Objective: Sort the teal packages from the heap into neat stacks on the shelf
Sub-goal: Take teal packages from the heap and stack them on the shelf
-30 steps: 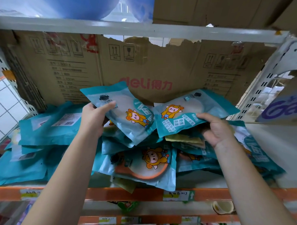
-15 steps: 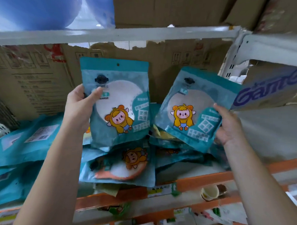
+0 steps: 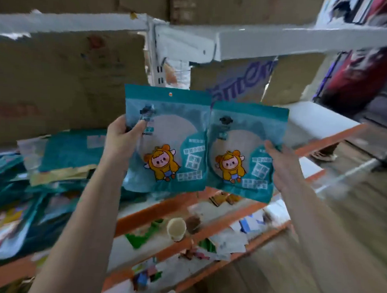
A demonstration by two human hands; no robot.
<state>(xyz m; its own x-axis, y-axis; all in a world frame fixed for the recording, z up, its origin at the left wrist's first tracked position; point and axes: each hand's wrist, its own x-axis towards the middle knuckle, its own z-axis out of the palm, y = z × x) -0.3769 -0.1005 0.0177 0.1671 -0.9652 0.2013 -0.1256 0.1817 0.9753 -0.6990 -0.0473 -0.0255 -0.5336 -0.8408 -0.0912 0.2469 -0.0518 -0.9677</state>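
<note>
Left hand (image 3: 122, 136) pinches one teal package (image 3: 168, 143) by its left edge, right hand (image 3: 282, 169) pinches a second package (image 3: 242, 152), both upright, right of the heap (image 3: 33, 184). I reckon they're light, floppy, slick; edge grips suit.

nothing reads for sure: print on the left package (image 3: 166, 141) and right package (image 3: 247, 152), purple letters on the box (image 3: 241, 82) and red marks on the carton (image 3: 58, 87) are all blurred.
</note>
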